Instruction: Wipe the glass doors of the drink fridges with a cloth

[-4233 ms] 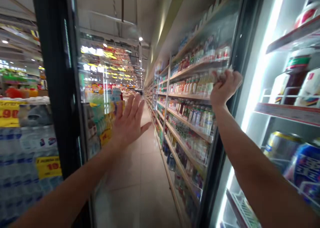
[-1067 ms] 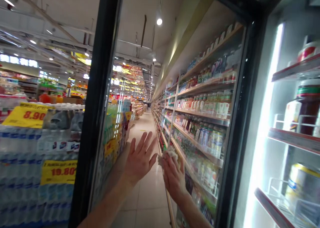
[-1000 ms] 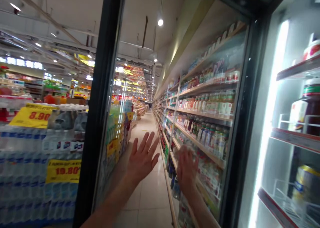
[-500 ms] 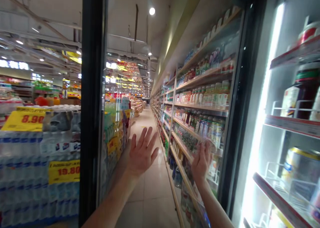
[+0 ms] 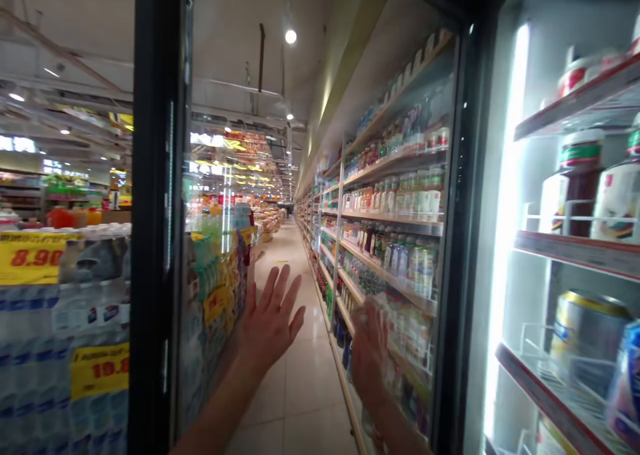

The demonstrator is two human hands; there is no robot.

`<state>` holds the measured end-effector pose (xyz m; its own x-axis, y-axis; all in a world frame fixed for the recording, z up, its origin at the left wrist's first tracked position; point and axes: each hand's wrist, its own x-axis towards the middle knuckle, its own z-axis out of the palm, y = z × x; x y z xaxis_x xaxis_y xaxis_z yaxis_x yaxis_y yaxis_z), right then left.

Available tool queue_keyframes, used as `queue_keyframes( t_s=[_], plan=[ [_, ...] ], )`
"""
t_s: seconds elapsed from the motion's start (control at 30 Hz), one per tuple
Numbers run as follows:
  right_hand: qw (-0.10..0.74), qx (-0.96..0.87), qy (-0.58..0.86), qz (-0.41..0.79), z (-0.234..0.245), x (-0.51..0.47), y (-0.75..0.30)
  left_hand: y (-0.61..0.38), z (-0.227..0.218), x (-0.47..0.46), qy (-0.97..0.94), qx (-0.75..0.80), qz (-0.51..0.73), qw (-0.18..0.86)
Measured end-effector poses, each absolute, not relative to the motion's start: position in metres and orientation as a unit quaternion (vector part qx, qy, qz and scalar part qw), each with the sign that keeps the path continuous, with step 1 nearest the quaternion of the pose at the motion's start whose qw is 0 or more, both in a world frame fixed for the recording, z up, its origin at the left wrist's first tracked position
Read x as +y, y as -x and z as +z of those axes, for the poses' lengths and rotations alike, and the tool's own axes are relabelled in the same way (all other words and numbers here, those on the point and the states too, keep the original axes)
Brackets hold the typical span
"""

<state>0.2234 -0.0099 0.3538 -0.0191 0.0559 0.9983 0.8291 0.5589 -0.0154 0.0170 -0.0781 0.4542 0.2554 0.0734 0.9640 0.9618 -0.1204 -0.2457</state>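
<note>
White Strip Outshines a Dim Aisle

A vertical light strip (image 5: 507, 242) at 3 o'clock burns out to pure white, washing the fridge shelf (image 5: 580, 252) beside it in cold light. Near 12 o'clock a ceiling lamp (image 5: 291, 36) glows as a small bright disc against a dim grey ceiling (image 5: 230, 35). Pale streaks gleam on the glass door (image 5: 227, 205) at 9 o'clock, and the floor (image 5: 300, 388) at 6 carries a soft sheen. Blur smears the right grip (image 5: 369, 348) at 5 o'clock — too much to read its hold — while the left grip (image 5: 270, 325) at 7 is clearer. Wide-angle stretch swells the can (image 5: 585, 335) at 4 o'clock; the price sign (image 5: 30, 258) at 9 looks soft.
</note>
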Motion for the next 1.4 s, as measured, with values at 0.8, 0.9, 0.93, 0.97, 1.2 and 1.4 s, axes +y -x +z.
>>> queue_keyframes(
  t_s=[0.8, 0.9, 0.93, 0.97, 1.2, 1.4],
  plan=[
    [0.565, -0.675, 0.341, -0.33, 0.346, 0.014, -0.277, -0.018, 0.456, -0.078, 0.612, -0.428, -0.446, 0.493],
    [0.539, -0.692, 0.327, -0.352, 0.356, 0.019, -0.287, -0.017, 0.456, -0.077, 0.61, -0.426, -0.45, 0.494],
    [0.579, -0.65, 0.351, -0.346, 0.364, 0.022, -0.293, -0.016, 0.456, -0.076, 0.61, -0.426, -0.45, 0.494],
    [0.623, -0.599, 0.377, -0.333, 0.372, 0.026, -0.297, -0.015, 0.455, -0.076, 0.611, -0.426, -0.449, 0.493],
    [0.553, -0.696, 0.298, -0.348, 0.395, 0.025, -0.288, -0.012, 0.455, -0.073, 0.612, -0.428, -0.451, 0.489],
    [0.706, -0.514, 0.383, -0.302, 0.43, 0.033, -0.297, -0.014, 0.456, -0.076, 0.614, -0.43, -0.444, 0.49]
  ],
)
